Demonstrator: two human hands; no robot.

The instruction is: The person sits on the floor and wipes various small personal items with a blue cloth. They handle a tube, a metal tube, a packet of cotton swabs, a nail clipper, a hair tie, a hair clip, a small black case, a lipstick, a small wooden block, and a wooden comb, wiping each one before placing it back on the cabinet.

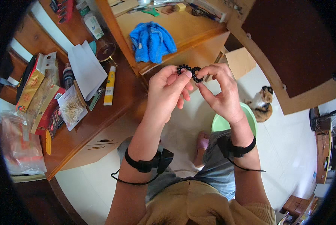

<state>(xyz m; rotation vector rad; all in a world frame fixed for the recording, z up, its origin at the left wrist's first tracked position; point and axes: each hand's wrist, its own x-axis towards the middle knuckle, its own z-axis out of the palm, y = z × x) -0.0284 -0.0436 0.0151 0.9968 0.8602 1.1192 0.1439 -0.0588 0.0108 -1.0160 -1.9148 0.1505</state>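
Observation:
Above the floor, close to the cabinet front, my two hands hold a black beaded or coiled elastic band (198, 79) between them. My left hand (165, 91) pinches the band's left loop between thumb and fingers. At the other loop, the fingers of my right hand (223, 92) grip the band, with the thumb just below it. The band looks bent into two small loops side by side; its middle is partly behind my left thumb. Beyond my hands, a blue cloth (152, 42) lies on the edge of the wooden cabinet shelf (196, 25).
On the wooden desk (123, 84) at left are a yellow tube (109, 86), folded white paper (86, 70), a bag of cotton swabs (72, 108) and several packets. A green basin (251, 118) stands below my right wrist. A cat (263, 105) sits near an open cabinet door (297, 50).

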